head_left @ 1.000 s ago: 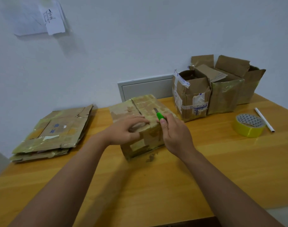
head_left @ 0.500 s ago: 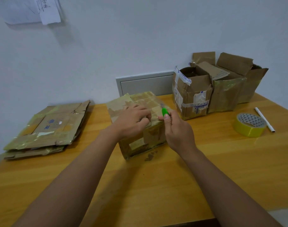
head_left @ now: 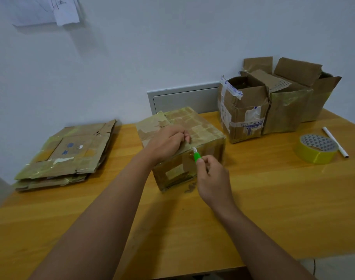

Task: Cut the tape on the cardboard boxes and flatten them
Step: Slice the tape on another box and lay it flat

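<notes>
Flattened cardboard lies stacked at left; right hand pinches a green cutter at the taped box that the left hand, fingers curled, steadies; three opened boxes wait upper right.

The 1 head-worn wide-angle view looks forward and down, close over the wooden table.

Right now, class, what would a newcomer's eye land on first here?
Most likely the taped box at the middle of the table, with the left hand on top and the right hand holding a green cutter at its front edge. Next, the flattened cardboard at left and the yellow tape roll at right.
</notes>
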`<state>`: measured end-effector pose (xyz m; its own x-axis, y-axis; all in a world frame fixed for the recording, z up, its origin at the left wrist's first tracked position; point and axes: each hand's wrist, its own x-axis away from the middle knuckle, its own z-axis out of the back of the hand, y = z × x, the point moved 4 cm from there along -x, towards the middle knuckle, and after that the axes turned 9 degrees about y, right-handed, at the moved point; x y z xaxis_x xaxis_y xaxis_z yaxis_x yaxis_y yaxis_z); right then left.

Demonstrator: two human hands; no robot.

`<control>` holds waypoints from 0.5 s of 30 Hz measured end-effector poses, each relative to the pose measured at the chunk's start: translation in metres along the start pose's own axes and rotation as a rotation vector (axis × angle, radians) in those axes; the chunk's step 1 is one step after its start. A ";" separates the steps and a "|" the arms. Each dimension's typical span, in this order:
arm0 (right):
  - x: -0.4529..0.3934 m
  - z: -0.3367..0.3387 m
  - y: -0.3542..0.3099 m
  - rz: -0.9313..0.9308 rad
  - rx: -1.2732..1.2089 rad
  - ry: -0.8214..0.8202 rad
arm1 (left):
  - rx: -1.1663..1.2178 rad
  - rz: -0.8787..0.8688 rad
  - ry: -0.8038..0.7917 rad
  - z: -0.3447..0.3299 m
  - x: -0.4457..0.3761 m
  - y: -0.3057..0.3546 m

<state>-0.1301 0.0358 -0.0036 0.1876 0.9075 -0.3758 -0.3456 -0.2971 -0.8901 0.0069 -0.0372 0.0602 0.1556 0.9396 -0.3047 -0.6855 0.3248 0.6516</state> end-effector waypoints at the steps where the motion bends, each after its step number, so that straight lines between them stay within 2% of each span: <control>1: 0.000 0.000 -0.001 -0.030 0.005 -0.016 | -0.007 0.010 0.019 -0.001 0.000 -0.001; 5: -0.005 0.002 -0.005 -0.126 0.004 -0.058 | -0.051 0.026 0.102 -0.004 -0.001 -0.003; 9: -0.019 0.003 -0.009 -0.260 -0.105 -0.091 | -0.108 0.006 0.123 -0.005 -0.003 0.000; 15: -0.017 0.000 -0.014 -0.311 -0.135 -0.113 | -0.110 0.000 0.128 -0.006 -0.002 -0.003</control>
<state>-0.1286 0.0244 0.0147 0.1596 0.9855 -0.0576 -0.1622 -0.0314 -0.9863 0.0041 -0.0409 0.0547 0.0686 0.9158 -0.3957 -0.7600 0.3050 0.5739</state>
